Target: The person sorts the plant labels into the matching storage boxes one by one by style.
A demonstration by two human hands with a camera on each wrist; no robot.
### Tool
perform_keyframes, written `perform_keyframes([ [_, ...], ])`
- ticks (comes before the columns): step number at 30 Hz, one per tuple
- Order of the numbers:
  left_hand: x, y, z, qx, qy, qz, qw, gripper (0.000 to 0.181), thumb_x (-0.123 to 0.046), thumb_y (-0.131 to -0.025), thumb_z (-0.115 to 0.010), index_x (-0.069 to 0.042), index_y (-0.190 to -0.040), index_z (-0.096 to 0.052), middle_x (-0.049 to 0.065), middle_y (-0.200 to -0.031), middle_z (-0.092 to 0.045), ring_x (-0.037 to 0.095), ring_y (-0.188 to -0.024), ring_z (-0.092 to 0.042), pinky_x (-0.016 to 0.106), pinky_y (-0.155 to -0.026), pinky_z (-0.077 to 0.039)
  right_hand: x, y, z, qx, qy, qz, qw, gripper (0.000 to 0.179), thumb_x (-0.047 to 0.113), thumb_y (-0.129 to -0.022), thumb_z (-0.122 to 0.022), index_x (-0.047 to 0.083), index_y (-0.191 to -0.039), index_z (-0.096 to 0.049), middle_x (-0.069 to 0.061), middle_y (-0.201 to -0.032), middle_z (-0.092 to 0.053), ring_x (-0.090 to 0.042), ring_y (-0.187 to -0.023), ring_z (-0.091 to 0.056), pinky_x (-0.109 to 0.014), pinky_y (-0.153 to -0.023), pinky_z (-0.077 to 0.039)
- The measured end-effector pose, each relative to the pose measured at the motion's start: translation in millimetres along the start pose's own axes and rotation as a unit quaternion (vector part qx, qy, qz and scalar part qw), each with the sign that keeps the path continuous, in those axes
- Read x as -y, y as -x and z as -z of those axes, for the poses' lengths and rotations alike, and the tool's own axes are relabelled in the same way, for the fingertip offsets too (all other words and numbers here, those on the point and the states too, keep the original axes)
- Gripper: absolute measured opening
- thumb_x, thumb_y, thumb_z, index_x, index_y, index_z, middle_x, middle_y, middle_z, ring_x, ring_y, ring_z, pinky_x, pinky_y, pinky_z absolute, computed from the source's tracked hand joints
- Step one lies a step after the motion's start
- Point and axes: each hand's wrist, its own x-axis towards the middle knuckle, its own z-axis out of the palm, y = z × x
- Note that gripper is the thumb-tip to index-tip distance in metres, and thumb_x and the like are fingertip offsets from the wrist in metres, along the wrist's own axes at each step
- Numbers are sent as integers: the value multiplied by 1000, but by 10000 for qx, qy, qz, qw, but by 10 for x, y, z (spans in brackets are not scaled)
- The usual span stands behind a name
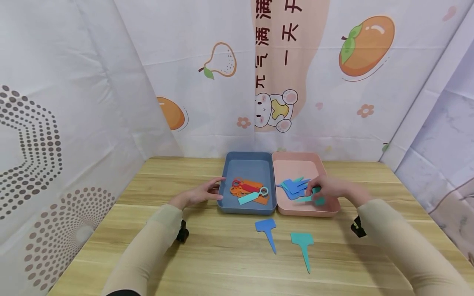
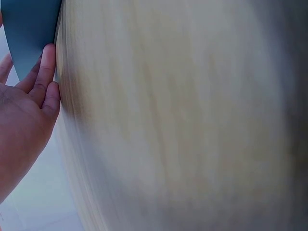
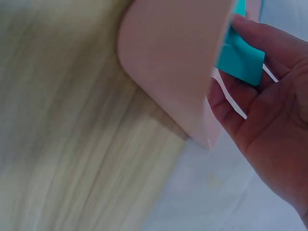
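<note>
My left hand (image 1: 201,193) touches the left wall of the blue tray (image 1: 244,164). Its fingers lie fairly straight along the outside of that wall in the left wrist view. Inside the blue tray are orange and red ring-topped tags, with a teal ring-topped tag (image 1: 249,198) on top. Over the right side of the pink tray (image 1: 296,166), my right hand (image 1: 331,188) pinches a teal T-shaped plant label (image 3: 243,60) between thumb and fingers. Several blue and teal plant labels (image 1: 294,187) lie piled beside it in the pink tray.
On the wooden table (image 1: 222,255) before the trays lie a blue T-shaped label (image 1: 266,225) and a teal T-shaped label (image 1: 303,239). The two trays stand side by side. A printed curtain (image 1: 207,102) hangs behind the table, with more sheeting at both sides.
</note>
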Motion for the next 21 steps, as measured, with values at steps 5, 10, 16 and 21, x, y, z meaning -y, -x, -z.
perform_keyframes([
  [5,-14,1,-2,-8,21,15,10000,76,-21,-95,-65,-21,-156,-20,18,-156,-20,35,-135,-34,49,-110,-28,-71,-42,-66,28,51,-152,9999,10,-1,-82,-73,7,-88,-71,0,-95,-65,-22,-94,-52,-41,-86,-45],
  [10,-12,4,-10,-4,34,11,10000,76,-21,-95,-65,-20,-156,-20,19,-156,-20,36,-135,-34,50,-109,-28,-103,-57,-108,-29,59,-189,9998,10,0,-82,-73,7,-88,-71,0,-95,-66,-24,-96,-51,-45,-90,-44],
  [16,8,-1,-11,-8,37,18,10000,74,-19,-96,-64,-20,-156,-20,19,-156,-21,36,-135,-34,50,-110,-28,-84,-56,-133,-234,128,-190,9995,10,-1,-82,-73,5,-88,-70,-2,-95,-66,-27,-96,-53,-50,-90,-44],
  [21,-1,8,-2,35,62,-60,10000,76,-21,-96,-64,-17,-156,-18,21,-155,-20,38,-136,-32,51,-110,-28,-56,-20,-120,-589,189,-199,9979,7,0,-85,-70,4,-91,-70,-4,-95,-66,-25,-93,-55,-45,-85,-47],
])
